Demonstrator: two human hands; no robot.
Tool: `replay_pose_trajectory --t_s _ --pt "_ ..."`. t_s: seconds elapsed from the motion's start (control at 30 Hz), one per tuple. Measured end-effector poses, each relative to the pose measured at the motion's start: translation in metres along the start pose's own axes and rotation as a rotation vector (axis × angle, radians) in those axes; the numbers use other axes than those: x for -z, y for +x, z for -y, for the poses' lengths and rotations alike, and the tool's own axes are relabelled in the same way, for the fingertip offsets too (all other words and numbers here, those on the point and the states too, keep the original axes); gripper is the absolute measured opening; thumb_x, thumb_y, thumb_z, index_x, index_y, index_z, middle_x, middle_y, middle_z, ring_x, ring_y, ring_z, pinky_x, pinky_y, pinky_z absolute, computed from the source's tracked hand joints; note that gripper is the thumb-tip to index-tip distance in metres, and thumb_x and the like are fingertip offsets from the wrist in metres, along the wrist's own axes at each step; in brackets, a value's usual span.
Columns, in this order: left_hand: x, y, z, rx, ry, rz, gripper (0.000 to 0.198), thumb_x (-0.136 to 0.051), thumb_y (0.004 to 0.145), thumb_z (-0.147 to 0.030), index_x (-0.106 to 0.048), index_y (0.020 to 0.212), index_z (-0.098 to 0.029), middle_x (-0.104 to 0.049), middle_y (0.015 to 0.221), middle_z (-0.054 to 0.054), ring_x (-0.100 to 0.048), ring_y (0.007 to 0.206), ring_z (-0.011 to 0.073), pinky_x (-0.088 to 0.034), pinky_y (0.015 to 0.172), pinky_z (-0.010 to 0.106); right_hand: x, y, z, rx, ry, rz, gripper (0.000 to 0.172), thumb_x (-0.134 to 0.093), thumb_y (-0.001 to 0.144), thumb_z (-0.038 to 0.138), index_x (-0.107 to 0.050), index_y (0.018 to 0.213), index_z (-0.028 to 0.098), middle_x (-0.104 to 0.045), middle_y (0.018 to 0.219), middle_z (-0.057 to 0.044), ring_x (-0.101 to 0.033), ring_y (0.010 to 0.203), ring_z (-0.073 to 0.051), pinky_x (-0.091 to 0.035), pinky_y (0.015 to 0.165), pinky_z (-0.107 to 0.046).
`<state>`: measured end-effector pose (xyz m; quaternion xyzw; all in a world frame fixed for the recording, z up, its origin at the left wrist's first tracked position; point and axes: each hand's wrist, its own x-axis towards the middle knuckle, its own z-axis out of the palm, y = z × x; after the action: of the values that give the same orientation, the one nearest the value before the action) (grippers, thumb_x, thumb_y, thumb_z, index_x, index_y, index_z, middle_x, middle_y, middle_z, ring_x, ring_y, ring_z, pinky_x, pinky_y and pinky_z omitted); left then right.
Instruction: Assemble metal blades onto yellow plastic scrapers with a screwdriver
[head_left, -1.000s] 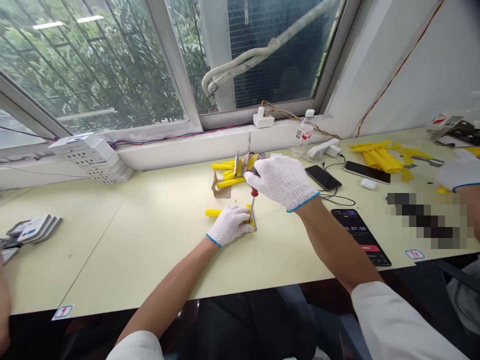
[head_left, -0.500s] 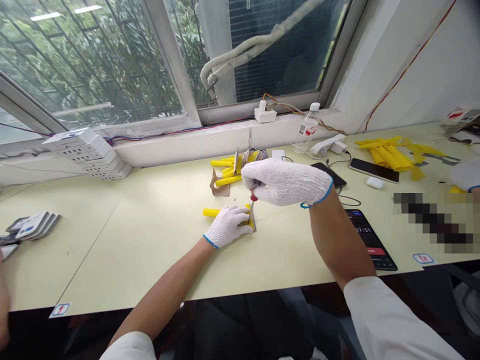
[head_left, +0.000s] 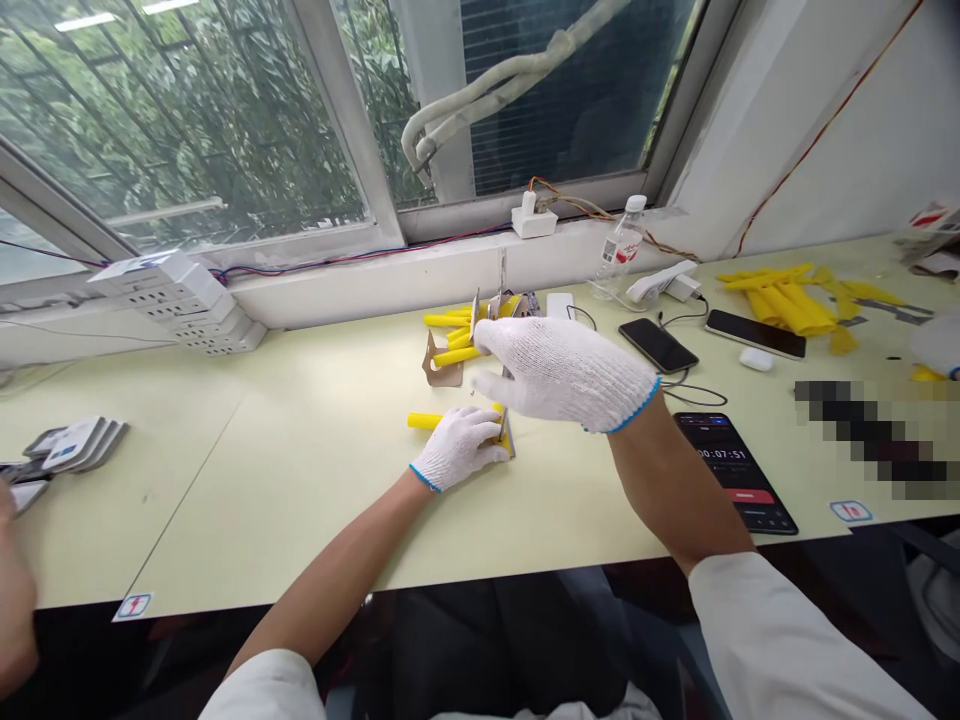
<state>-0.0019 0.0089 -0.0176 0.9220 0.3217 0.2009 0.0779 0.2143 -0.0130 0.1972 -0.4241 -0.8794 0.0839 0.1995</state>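
My left hand (head_left: pixel 463 446), in a white knit glove with a blue cuff, presses a yellow-handled metal part (head_left: pixel 424 421) onto the table, its fingers curled over it. A thin metal screwdriver shaft (head_left: pixel 503 427) stands nearly upright at that part, beside my left fingertips. Above it is my gloved right hand (head_left: pixel 559 370), thumb and fingers spread apart around the top of the screwdriver. Most of the screwdriver handle is hidden by this hand. Just behind lie more yellow-handled parts (head_left: pixel 454 356) with metal plates, and a brownish bent plate (head_left: pixel 442 372).
Phones (head_left: pixel 660 345) with cables, a timer phone (head_left: pixel 731 470), a white earbud case (head_left: pixel 756 360) and a plastic bottle (head_left: pixel 621 245) are on the right. Yellow sleeves (head_left: pixel 787 305) lie farther right, near another person's gloved hand (head_left: pixel 937 342). White boxes (head_left: pixel 180 300) are stacked at left.
My right hand has loosened from its closed grip on the screwdriver, thumb and fingers now apart. My left hand stays on the yellow-handled part. The view has shifted slightly.
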Motion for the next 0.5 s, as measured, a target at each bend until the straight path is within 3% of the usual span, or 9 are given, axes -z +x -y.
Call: replay_pose_trajectory --t_s 0.07,0.17,0.27,0.37,0.5 --pt "0.001 0.000 0.000 -0.003 0.000 0.016 0.028 -0.073 0.104 -0.052 -0.078 0.107 -0.024 -0.078 0.124 0.007 -0.071 0.107 0.0266 -0.050 0.091 0.042 -0.001 0.001 0.000 -0.073 -0.055 -0.011 0.016 -0.066 0.098 0.022 -0.069 0.110 0.010 -0.070 0.093 -0.011 -0.057 0.081 -0.017 -0.035 0.077 -0.027" --pt "0.001 0.000 0.000 0.000 0.001 0.026 0.029 -0.073 0.104 -0.052 -0.078 0.107 -0.024 -0.078 0.121 0.008 -0.072 0.106 0.0270 -0.050 0.091 0.042 0.000 0.000 -0.003 0.105 -0.008 0.054 0.014 -0.059 0.094 0.008 -0.069 0.104 0.012 -0.071 0.103 -0.010 -0.061 0.089 -0.017 -0.043 0.085 -0.027" --pt "0.002 0.000 -0.001 0.006 0.001 0.031 0.028 -0.072 0.104 -0.053 -0.078 0.109 -0.025 -0.079 0.119 0.008 -0.072 0.108 0.0288 -0.050 0.092 0.043 0.002 -0.004 -0.008 0.210 0.037 0.062 0.016 -0.066 0.087 0.008 -0.070 0.102 0.014 -0.069 0.108 -0.008 -0.062 0.100 -0.017 -0.048 0.095 -0.028" --pt "0.002 0.000 -0.002 0.010 0.002 0.027 0.028 -0.073 0.105 -0.052 -0.078 0.108 -0.025 -0.079 0.119 0.008 -0.072 0.108 0.0288 -0.049 0.092 0.043 -0.001 -0.006 -0.012 0.159 0.021 0.023 0.013 -0.074 0.087 0.015 -0.068 0.098 0.013 -0.067 0.099 -0.008 -0.065 0.096 -0.019 -0.051 0.093 -0.031" --pt "0.002 -0.001 -0.002 -0.002 -0.001 0.012 0.031 -0.072 0.105 -0.054 -0.078 0.107 -0.023 -0.079 0.123 0.008 -0.072 0.105 0.0269 -0.049 0.090 0.042 -0.006 -0.003 -0.015 0.086 -0.010 -0.022 0.023 -0.066 0.102 0.027 -0.069 0.109 0.006 -0.069 0.098 -0.010 -0.071 0.096 -0.021 -0.057 0.090 -0.031"
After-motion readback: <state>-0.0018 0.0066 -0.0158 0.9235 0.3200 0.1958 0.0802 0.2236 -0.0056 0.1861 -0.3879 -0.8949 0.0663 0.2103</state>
